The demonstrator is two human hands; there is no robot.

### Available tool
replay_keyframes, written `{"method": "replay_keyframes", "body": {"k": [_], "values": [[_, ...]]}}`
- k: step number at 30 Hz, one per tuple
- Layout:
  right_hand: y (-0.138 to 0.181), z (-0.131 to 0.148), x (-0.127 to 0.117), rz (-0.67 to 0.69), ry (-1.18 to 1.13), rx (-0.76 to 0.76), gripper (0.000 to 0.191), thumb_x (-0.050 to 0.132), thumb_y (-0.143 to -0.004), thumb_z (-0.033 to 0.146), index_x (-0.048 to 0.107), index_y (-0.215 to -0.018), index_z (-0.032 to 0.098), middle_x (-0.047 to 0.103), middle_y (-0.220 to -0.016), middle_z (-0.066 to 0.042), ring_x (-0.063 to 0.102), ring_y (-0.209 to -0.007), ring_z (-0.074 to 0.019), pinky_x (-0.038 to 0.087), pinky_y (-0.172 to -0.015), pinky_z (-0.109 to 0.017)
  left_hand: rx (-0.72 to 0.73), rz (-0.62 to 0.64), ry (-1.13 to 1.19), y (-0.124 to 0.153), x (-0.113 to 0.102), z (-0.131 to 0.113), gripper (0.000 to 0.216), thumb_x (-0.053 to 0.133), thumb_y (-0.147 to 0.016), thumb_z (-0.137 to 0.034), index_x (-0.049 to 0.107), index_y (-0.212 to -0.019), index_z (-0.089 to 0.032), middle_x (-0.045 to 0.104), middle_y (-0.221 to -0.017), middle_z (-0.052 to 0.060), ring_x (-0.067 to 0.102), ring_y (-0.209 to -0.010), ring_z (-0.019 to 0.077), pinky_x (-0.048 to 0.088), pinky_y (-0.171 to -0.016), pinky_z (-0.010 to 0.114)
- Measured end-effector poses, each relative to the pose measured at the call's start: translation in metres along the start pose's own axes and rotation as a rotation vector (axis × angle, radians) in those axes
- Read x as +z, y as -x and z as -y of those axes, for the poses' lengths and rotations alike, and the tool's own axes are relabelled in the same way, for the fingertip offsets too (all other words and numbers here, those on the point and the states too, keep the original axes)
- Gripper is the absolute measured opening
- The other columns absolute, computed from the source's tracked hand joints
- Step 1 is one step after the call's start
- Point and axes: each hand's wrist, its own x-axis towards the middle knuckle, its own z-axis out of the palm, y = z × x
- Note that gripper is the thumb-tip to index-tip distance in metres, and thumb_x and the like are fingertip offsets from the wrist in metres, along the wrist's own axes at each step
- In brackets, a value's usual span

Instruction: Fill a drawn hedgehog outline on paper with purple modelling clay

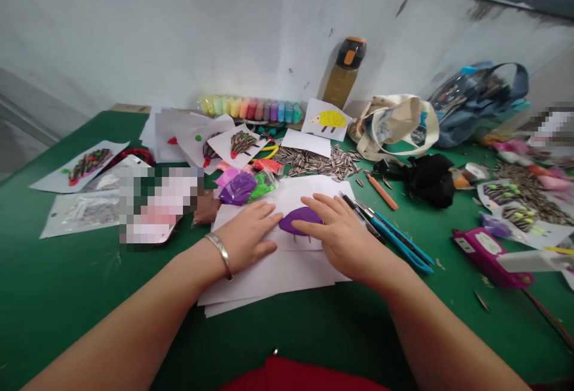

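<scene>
A flat purple clay shape (293, 222), rounded with a pointed left end, lies on a white paper sheet (287, 265); short drawn legs show beneath it. My right hand (343, 229) rests over its right part, fingers stretched, fingertips on or just above the clay. My left hand (249, 232), with a silver bangle at the wrist, lies flat on the paper with its fingertips by the shape's left point. Neither hand grips anything. Several sheets are stacked under the paper. Just behind it sit a purple clay packet (237, 188) and a green clay packet (263, 184).
Sunflower seeds (316, 161) are heaped behind the paper. Right of my hand lie blue tweezers (403, 241), pens and an orange tool (381, 192). A phone (161, 205) is at left. A bottle (344, 74) and bags (399, 125) stand by the wall, a magenta device (491, 256) at right.
</scene>
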Motion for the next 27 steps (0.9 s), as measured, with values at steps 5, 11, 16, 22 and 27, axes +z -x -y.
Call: {"method": "replay_keyframes", "body": {"k": [5, 11, 16, 22, 27], "values": [[-0.003, 0.005, 0.005, 0.071, 0.013, -0.051, 0.063, 0.045, -0.074, 0.001, 0.059, -0.125, 0.035, 0.036, -0.149, -0.007, 0.024, -0.139, -0.0321, 0.017, -0.11, -0.06, 0.011, -0.005, -0.047, 0.001, 0.002, -0.001, 0.047, 0.054, -0.087, -0.028, 0.05, -0.132, -0.014, 0.044, -0.14, 0.018, 0.037, -0.131, 0.0342, 0.032, -0.108, 0.05], [0.002, -0.009, -0.006, 0.002, -0.024, 0.06, 0.065, 0.041, -0.077, 0.001, 0.056, -0.13, 0.034, 0.035, -0.151, -0.006, 0.025, -0.139, -0.03, 0.02, -0.11, -0.06, 0.003, -0.011, -0.044, 0.002, 0.003, -0.002, 0.054, 0.052, -0.088, -0.03, 0.043, -0.139, -0.014, 0.042, -0.143, 0.017, 0.035, -0.133, 0.0331, 0.031, -0.11, 0.05], [0.011, -0.018, -0.021, -0.005, -0.059, 0.046, 0.061, 0.04, -0.075, -0.001, 0.066, -0.118, 0.034, 0.044, -0.145, -0.002, 0.03, -0.137, -0.028, 0.029, -0.108, -0.055, -0.013, 0.014, -0.04, 0.002, 0.0, -0.005, 0.049, 0.051, -0.089, -0.03, 0.049, -0.135, -0.013, 0.04, -0.144, 0.019, 0.033, -0.133, 0.0358, 0.029, -0.11, 0.052], [0.011, -0.019, -0.023, 0.001, -0.048, 0.041, 0.056, 0.041, -0.078, 0.001, 0.066, -0.117, 0.033, 0.046, -0.141, -0.004, 0.034, -0.133, -0.0283, 0.031, -0.106, -0.055, -0.019, 0.018, 0.005, 0.002, -0.003, -0.007, 0.054, 0.052, -0.088, -0.026, 0.043, -0.14, -0.013, 0.04, -0.144, 0.018, 0.032, -0.134, 0.0348, 0.028, -0.111, 0.051], [0.01, -0.016, -0.019, 0.018, -0.02, 0.042, 0.055, 0.041, -0.078, 0.002, 0.067, -0.116, 0.034, 0.049, -0.138, -0.005, 0.038, -0.129, -0.0272, 0.033, -0.104, -0.053, -0.007, 0.016, -0.016, 0.002, -0.001, -0.005, 0.048, 0.048, -0.091, -0.027, 0.048, -0.138, -0.016, 0.039, -0.144, 0.018, 0.032, -0.134, 0.0362, 0.029, -0.109, 0.054]]}}
